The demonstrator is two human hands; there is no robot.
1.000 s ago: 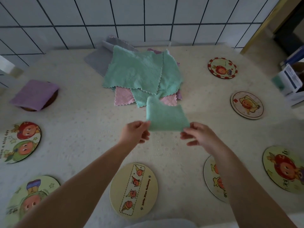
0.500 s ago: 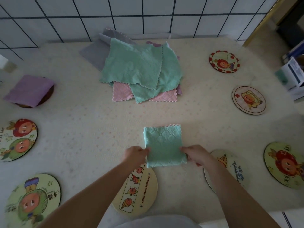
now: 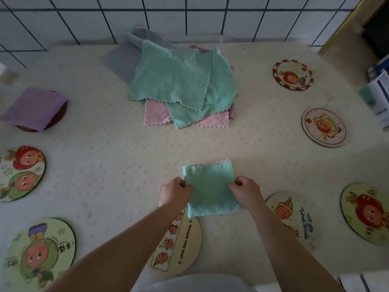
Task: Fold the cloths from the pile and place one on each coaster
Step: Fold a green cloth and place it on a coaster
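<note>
Both hands, left [image 3: 175,191] and right [image 3: 246,189], pinch the folded green cloth [image 3: 210,189].

Dim, soft daylight — edges warped, slightly blurred.

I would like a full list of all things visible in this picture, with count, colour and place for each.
folded cloth: 1, teal, near centre of the table, its near edge over a coaster
cloth pile: 1, teal, pink, grey and purple cloths, far centre
purple cloth: 1, folded, on the brown coaster at far left
picture coasters: 7 uncovered, cartoon prints, along the left, near and right sides
table: 1, cream cover with pale stars
tiled wall: white, dark grout, behind the table
box: white and blue, right edge
left hand: grip on the folded cloth's left edge
right hand: grip on its right edge
</note>
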